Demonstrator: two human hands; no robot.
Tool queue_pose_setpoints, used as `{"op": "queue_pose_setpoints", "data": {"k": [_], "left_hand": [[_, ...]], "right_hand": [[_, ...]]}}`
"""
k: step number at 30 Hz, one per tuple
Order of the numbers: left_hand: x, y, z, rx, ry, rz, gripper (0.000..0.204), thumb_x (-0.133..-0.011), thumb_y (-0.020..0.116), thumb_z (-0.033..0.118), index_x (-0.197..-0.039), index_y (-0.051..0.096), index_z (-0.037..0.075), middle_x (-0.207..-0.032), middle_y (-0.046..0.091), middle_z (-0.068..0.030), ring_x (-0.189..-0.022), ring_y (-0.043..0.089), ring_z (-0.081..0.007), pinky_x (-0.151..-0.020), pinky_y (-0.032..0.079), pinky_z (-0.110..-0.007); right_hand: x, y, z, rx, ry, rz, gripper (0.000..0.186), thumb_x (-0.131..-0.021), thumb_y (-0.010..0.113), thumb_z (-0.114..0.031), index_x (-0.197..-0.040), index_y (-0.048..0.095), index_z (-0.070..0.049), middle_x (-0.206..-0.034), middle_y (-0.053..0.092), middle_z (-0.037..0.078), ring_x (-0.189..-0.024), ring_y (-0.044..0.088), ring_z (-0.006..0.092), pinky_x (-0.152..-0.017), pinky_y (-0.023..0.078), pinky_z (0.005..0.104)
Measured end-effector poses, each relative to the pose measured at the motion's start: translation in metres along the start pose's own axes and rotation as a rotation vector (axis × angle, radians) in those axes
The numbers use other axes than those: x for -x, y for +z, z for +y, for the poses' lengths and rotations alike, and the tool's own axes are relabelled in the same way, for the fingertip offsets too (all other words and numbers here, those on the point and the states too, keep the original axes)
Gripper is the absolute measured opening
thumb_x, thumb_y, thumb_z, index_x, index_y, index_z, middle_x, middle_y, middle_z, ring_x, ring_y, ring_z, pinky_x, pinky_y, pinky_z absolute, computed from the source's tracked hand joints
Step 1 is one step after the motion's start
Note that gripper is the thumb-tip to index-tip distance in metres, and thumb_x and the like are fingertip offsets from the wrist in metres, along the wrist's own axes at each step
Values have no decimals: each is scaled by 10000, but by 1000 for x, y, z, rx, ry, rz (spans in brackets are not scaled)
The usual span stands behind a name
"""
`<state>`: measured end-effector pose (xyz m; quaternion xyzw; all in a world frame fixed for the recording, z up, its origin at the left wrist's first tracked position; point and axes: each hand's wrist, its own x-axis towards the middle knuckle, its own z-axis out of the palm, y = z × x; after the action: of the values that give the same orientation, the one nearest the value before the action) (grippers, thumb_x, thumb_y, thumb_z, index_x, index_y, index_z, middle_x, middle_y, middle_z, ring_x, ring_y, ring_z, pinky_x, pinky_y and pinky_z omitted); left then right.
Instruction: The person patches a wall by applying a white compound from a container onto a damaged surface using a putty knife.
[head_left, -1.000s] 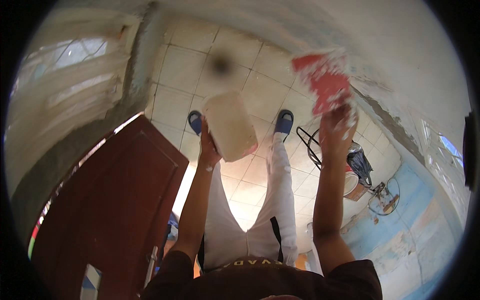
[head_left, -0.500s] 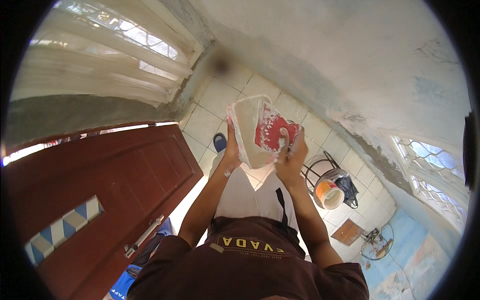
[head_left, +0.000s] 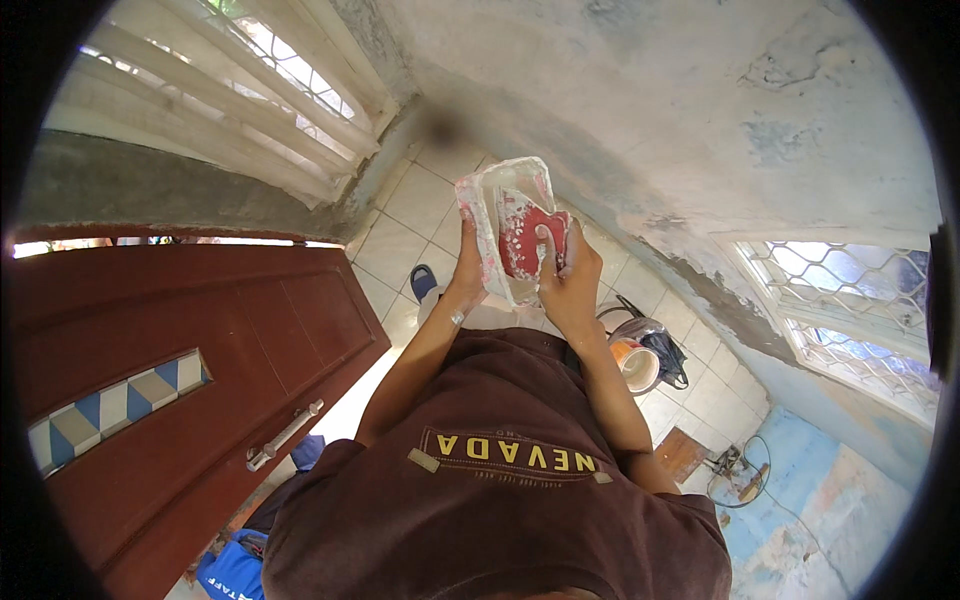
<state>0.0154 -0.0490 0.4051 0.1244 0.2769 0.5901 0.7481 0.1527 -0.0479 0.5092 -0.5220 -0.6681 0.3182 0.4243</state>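
A shallow rectangular tub [head_left: 482,235], its pale walls smeared with white paste and pinkish stains, is held up in front of me. My left hand [head_left: 466,272] grips its left side, the fingers partly hidden behind it. In my right hand [head_left: 576,285] is a red plastic putty scraper [head_left: 522,248] spotted with white paste. The thumb presses on the scraper's face, and the other fingers are mostly behind it. The scraper lies slanted across the tub's opening, its far end inside the walls. Whitish residue also marks my fingers.
Close on my left stands a brown door [head_left: 230,340] with a metal handle. A patchy wall [head_left: 640,130] runs ahead and right to a grilled window [head_left: 840,290]. Near my right arm, an orange-and-white bucket [head_left: 640,368] and a black bag [head_left: 670,362] rest on a stool. A coiled cable [head_left: 742,480] is beyond.
The tub and both hands appear farther up the picture. The scraper has turned more upright and sits closer to the tub's left wall. The head view has shifted, with more of my shirt showing.
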Motion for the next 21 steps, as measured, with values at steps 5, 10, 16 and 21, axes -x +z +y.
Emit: {"op": "queue_pose_setpoints", "data": {"k": [5, 10, 16, 21], "left_hand": [[-2, 5, 11, 3, -9, 47, 729, -979, 227, 636, -1418, 366, 70, -1330, 521, -151, -1199, 550, -255, -1017, 473, -404], [-9, -16, 47, -57, -96, 14, 687, -990, 282, 602, -1401, 383, 61, -1284, 549, -148, -1148, 582, -248, -989, 488, -401], [-4, -53, 100, -240, -187, 95, 719, -947, 499, 562, -1407, 403, 18, -1339, 521, -114, -1215, 514, -199, -1023, 411, -338], [18, -51, 149, -457, -269, 191, 759, -932, 531, 565, -1428, 387, 9, -1392, 481, -112, -1270, 450, -195, -1073, 332, -324]], "right_hand": [[-2, 15, -21, 16, -29, 94, 124, -911, 546, -30, -1022, 578, 18, -761, 618, 180, -612, 584, 265, -589, 461, 338], [-5, 49, -45, 105, -119, 60, 124, -910, 539, -23, -1016, 583, 27, -777, 617, 185, -627, 584, 303, -602, 462, 347], [-8, 107, -72, 177, -220, 213, 122, -912, 531, 0, -1015, 576, 48, -850, 636, 207, -709, 629, 332, -656, 488, 343], [-17, 142, -91, 253, -157, 347, 122, -928, 528, -3, -1027, 571, 54, -826, 644, 185, -693, 637, 269, -653, 492, 318]]}}
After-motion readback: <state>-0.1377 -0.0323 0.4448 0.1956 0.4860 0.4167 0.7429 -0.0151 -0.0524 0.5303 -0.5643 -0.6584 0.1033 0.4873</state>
